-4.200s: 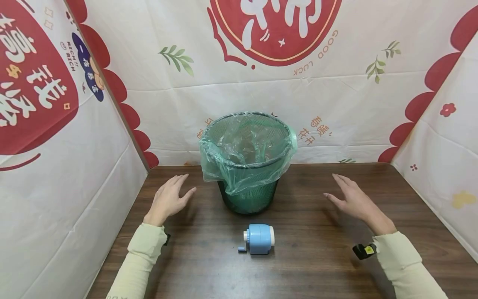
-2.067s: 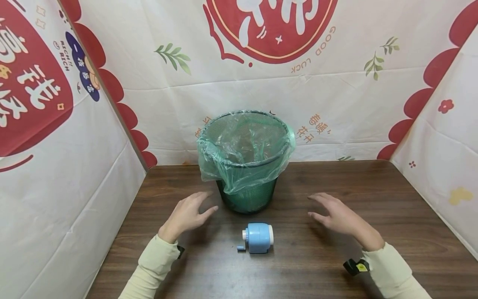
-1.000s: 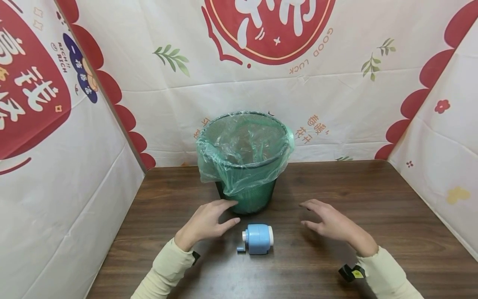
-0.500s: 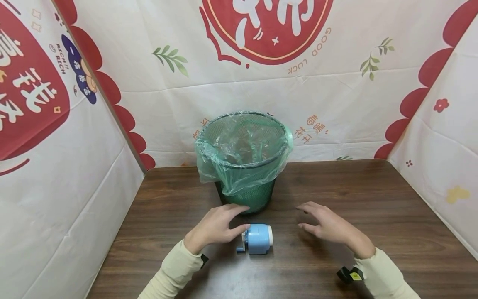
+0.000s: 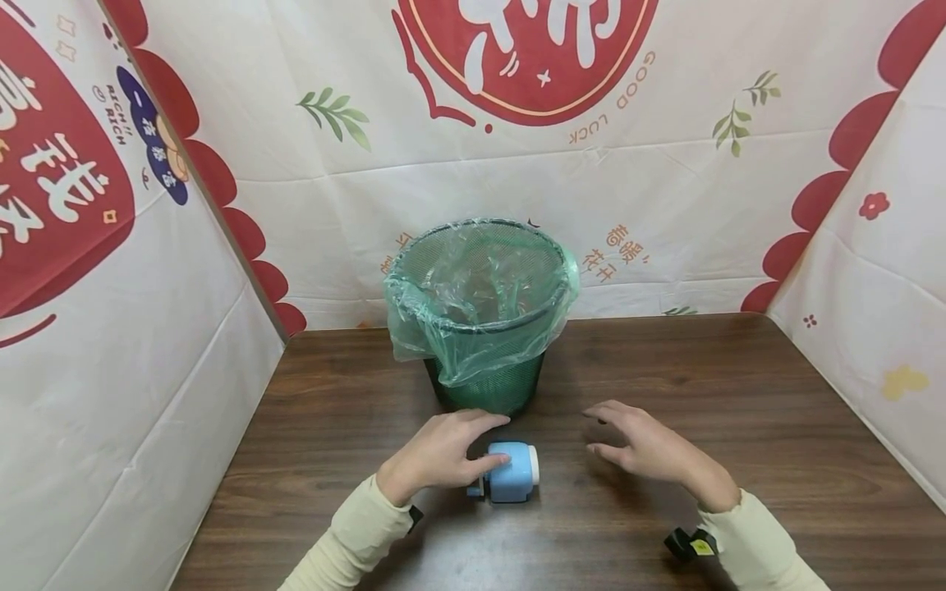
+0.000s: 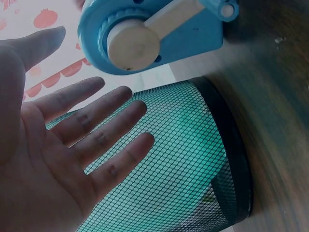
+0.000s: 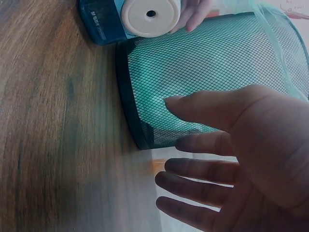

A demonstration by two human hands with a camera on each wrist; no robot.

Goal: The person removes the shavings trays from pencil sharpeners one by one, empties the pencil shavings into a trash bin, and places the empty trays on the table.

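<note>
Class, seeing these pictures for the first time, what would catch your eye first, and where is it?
Probably the mesh bin, draped with a green bag, near the back of the brown table. In front of it sits a light-blue crank sharpener, the left hand close beside it, the right hand farther off.

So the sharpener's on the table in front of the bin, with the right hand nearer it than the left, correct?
Not quite: the head view shows the left hand nearer the sharpener, the right hand farther off. The rest holds.
</note>
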